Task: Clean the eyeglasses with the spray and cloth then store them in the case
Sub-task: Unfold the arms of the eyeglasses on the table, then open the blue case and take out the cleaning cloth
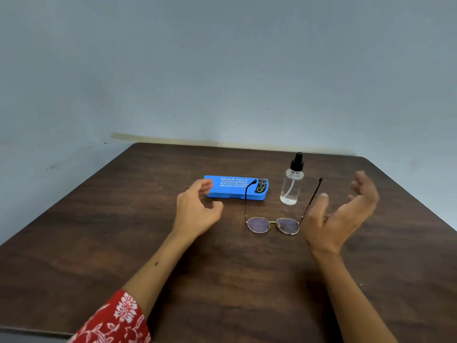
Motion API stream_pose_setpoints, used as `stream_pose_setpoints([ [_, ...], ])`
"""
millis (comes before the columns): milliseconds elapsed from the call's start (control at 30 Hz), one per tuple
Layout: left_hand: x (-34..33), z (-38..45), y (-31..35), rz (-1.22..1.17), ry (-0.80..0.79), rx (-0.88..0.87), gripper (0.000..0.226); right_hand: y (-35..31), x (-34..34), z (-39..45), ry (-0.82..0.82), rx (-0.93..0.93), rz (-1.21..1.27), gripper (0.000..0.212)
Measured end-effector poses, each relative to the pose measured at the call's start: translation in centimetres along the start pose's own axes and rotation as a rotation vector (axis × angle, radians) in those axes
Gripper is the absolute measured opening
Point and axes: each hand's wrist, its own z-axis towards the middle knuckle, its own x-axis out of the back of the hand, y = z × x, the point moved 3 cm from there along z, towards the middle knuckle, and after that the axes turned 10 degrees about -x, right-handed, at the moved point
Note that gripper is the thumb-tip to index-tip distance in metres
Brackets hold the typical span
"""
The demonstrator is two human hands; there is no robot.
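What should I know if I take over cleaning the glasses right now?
Left hand: open, holding nothing, by the blue case.
Right hand: open, palm turned up, holding nothing, beside the eyeglasses.
The eyeglasses lie unfolded on the table; the spray bottle stands behind them. The case is closed. No cloth is in view.
Done: nothing seems started.
Left: find the cloth, spray, wipe, fold the glasses, store them in the case.

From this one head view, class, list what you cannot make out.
- Cloth: none visible anywhere in the head view.
- blue case: shut lid hides the inside; small print too tiny; left hand covers its left end.
- right hand: fingers motion-blurred.
- spray bottle: liquid level unclear.
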Motion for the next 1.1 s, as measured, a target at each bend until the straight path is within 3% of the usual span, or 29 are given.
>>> stream_pose_setpoints([
  [133, 1.6, 1.8, -2.7, 0.103, -0.095, 0.027, 0.072, -6.1, -1.3, -0.5, -0.018, 0.329, 0.145, 0.051],
  [267, 2.1, 2.7, -4.4, 0.144, -0.182, 0.111, 0.096, -11.6, -5.1, -4.3, -0.299, 0.51, 0.242, 0.049],
  [400, 1.7, 3.4, -5.3, 0.156, -0.219, 0.116, 0.077, -10.0, -11.3, -9.0, -0.666, 0.545, -0.155, 0.054],
  [567, 1.2, 3.6, -6.6, 0.153, -0.2, 0.066, 0.095, -3.6, -16.1, -10.5, -1.076, 0.259, -0.767, 0.064],
  [767, 0.5, 3.9, -7.3, 0.238, -0.238, 0.038, 0.105, -1.3, -17.2, -9.4, -1.095, 0.165, -1.115, 0.076],
  [900, 0.4, 4.1, -7.5, 0.24, -0.242, 0.049, 0.105, -1.3, -18.2, -9.8, -1.077, 0.127, -1.122, 0.073],
  [1100, 1.0, 4.4, -8.3, 0.225, -0.203, 0.108, 0.101, -2.9, -19.6, -11.0, -1.068, 0.175, -1.05, 0.05],
])
